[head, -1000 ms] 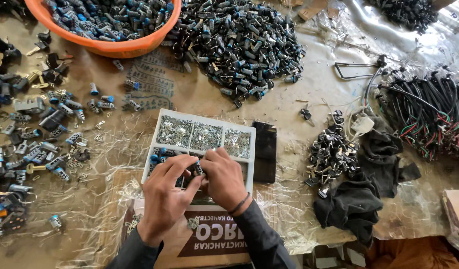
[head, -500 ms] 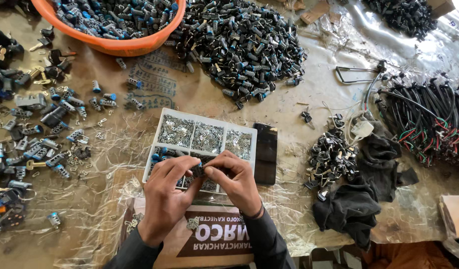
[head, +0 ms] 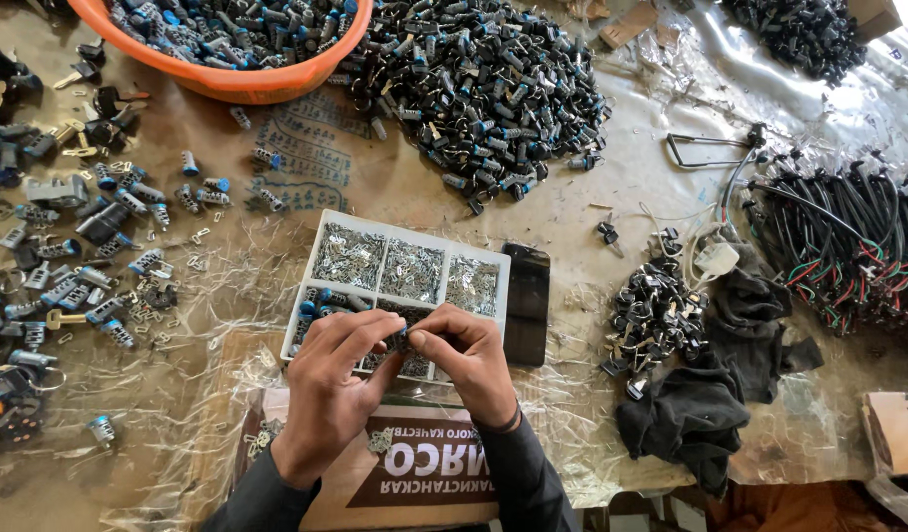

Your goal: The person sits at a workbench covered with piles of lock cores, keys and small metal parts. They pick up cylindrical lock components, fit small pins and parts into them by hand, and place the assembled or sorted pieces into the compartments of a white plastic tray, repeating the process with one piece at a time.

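Lower centre: left hand [head: 328, 389] and right hand [head: 470, 363] pinch one small dark part [head: 402, 338] together above a white divided tray [head: 406, 227] of metal bits.

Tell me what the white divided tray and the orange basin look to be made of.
White divided tray: seemingly moulded plastic, matt, with thin uniform walls between its compartments. Round orange basin: probably plastic too, smooth with a slight sheen, even colour and a rolled rim.

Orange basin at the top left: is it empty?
No, the orange basin is heaped with small dark and blue cylindrical parts up to its rim.
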`<action>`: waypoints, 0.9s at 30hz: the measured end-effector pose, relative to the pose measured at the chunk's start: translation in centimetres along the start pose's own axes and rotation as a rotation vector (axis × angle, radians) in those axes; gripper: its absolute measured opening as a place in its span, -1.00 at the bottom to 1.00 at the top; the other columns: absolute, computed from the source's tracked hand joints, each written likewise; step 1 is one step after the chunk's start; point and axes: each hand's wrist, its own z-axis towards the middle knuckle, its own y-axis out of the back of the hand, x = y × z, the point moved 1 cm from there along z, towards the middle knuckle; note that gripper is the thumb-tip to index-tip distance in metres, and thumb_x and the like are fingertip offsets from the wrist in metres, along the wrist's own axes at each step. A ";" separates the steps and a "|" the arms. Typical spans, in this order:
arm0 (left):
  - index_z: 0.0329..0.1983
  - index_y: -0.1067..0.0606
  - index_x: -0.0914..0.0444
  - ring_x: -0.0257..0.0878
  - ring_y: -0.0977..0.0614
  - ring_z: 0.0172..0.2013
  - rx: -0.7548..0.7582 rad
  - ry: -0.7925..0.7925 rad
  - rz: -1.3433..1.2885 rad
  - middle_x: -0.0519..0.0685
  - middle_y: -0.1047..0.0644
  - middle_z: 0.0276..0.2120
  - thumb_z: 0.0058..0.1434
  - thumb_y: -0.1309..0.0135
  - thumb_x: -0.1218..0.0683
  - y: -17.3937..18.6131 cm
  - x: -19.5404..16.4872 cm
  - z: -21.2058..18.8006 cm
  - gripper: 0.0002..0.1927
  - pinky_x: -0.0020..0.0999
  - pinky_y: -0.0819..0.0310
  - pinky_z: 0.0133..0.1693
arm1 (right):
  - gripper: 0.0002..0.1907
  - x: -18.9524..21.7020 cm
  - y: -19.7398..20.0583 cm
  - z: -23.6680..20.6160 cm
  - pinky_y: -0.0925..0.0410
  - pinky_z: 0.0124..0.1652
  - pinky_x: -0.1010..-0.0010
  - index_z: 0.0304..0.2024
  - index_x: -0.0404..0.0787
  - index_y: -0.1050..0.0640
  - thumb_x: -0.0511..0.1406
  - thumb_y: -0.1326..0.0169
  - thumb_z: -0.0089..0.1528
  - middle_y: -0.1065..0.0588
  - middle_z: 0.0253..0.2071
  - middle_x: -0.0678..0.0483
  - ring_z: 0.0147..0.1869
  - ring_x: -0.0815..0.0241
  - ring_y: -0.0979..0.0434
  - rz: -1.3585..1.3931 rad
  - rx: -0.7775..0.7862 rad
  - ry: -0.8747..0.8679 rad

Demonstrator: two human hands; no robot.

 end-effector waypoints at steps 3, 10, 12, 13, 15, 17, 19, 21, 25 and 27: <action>-0.02 -0.58 0.23 -0.09 -0.60 -0.11 -0.011 -0.025 0.036 -0.05 -0.61 -0.06 -0.01 -0.34 0.26 -0.1 0.2 -0.1 -0.56 -0.26 -0.51 -0.08 | -0.90 -0.4 -0.2 -0.1 -0.31 -0.23 0.56 -0.26 -0.40 -0.64 -0.42 -0.22 0.25 -0.52 -0.31 0.13 -0.23 0.42 -0.45 0.003 -0.030 -0.016; -0.01 -0.59 0.21 -0.09 -0.60 -0.07 -0.028 -0.105 0.090 -0.04 -0.63 -0.04 -0.01 -0.34 0.24 -0.1 0.3 -0.1 -0.56 -0.23 -0.49 -0.03 | -0.88 -1.1 0.3 0.0 -0.31 -0.30 0.57 -0.27 -0.41 -0.66 -0.41 -0.27 0.23 -0.55 -0.36 0.14 -0.29 0.42 -0.48 -0.074 -0.014 0.062; -0.02 -0.59 0.21 -0.11 -0.61 -0.11 -0.026 -0.072 0.053 -0.04 -0.63 -0.06 -0.02 -0.36 0.23 -0.1 0.3 -0.1 -0.56 -0.26 -0.50 -0.07 | -0.87 -1.5 0.5 -0.1 -0.23 -0.43 0.57 -0.27 -0.39 -0.64 -0.38 -0.25 0.27 -0.48 -0.46 0.13 -0.44 0.42 -0.38 0.179 -0.070 -0.096; -0.02 -0.59 0.21 -0.12 -0.61 -0.13 -0.027 -0.056 0.034 -0.03 -0.63 -0.07 -0.02 -0.37 0.23 -0.1 0.3 -0.2 -0.55 -0.28 -0.51 -0.10 | -0.86 -1.7 0.5 -0.1 -0.19 -0.50 0.57 -0.27 -0.39 -0.62 -0.37 -0.23 0.28 -0.45 -0.51 0.13 -0.52 0.42 -0.33 0.305 -0.095 -0.175; -0.04 -0.59 0.21 -0.17 -0.61 -0.23 -0.022 -0.021 0.028 -0.03 -0.63 -0.11 -0.05 -0.38 0.23 -0.1 0.4 -0.2 -0.55 -0.28 -0.50 -0.14 | -0.84 -1.7 0.3 -0.3 -0.23 -0.47 0.57 -0.31 -0.37 -0.60 -0.35 -0.21 0.30 -0.45 -0.46 0.15 -0.48 0.45 -0.36 0.246 -0.103 -0.091; -0.06 -0.58 0.22 -0.19 -0.61 -0.28 -0.021 -0.008 0.023 -0.03 -0.63 -0.14 -0.07 -0.39 0.23 -0.1 0.5 -0.3 -0.54 -0.28 -0.49 -0.17 | -0.82 -1.6 -0.2 -0.5 -0.24 -0.44 0.58 -0.32 -0.36 -0.59 -0.34 -0.20 0.31 -0.46 -0.41 0.17 -0.45 0.46 -0.37 0.188 -0.099 -0.057; -0.07 -0.57 0.23 -0.18 -0.61 -0.28 -0.030 -0.020 0.018 -0.03 -0.62 -0.16 -0.09 -0.40 0.23 -0.1 0.5 -0.3 -0.53 -0.29 -0.50 -0.19 | -0.82 -1.4 -0.6 -0.6 -0.23 -0.42 0.60 -0.32 -0.35 -0.58 -0.33 -0.18 0.33 -0.47 -0.38 0.19 -0.42 0.48 -0.36 0.127 -0.084 -0.067; -0.07 -0.57 0.23 -0.18 -0.61 -0.28 -0.032 -0.013 0.014 -0.02 -0.62 -0.16 -0.10 -0.40 0.23 -0.1 0.5 -0.4 -0.53 -0.29 -0.50 -0.19 | -0.82 -1.1 -0.8 -0.6 -0.23 -0.43 0.59 -0.32 -0.35 -0.58 -0.33 -0.18 0.32 -0.47 -0.38 0.19 -0.42 0.48 -0.35 0.095 -0.088 -0.066; -0.08 -0.57 0.23 -0.16 -0.60 -0.25 -0.027 -0.020 0.025 -0.02 -0.62 -0.16 -0.10 -0.40 0.23 -0.2 0.5 -0.4 -0.53 -0.27 -0.50 -0.17 | -0.84 -0.9 -1.0 -0.7 -0.23 -0.42 0.59 -0.32 -0.36 -0.58 -0.36 -0.18 0.32 -0.47 -0.38 0.18 -0.42 0.48 -0.36 0.090 -0.094 -0.049; -0.07 -0.57 0.24 -0.12 -0.60 -0.19 -0.034 -0.052 0.035 -0.02 -0.62 -0.14 -0.08 -0.40 0.22 -0.2 0.5 -0.3 -0.54 -0.26 -0.50 -0.14 | -0.87 -0.8 -1.0 -0.7 -0.28 -0.35 0.60 -0.32 -0.36 -0.59 -0.39 -0.21 0.30 -0.49 -0.34 0.18 -0.34 0.48 -0.41 0.025 -0.090 0.022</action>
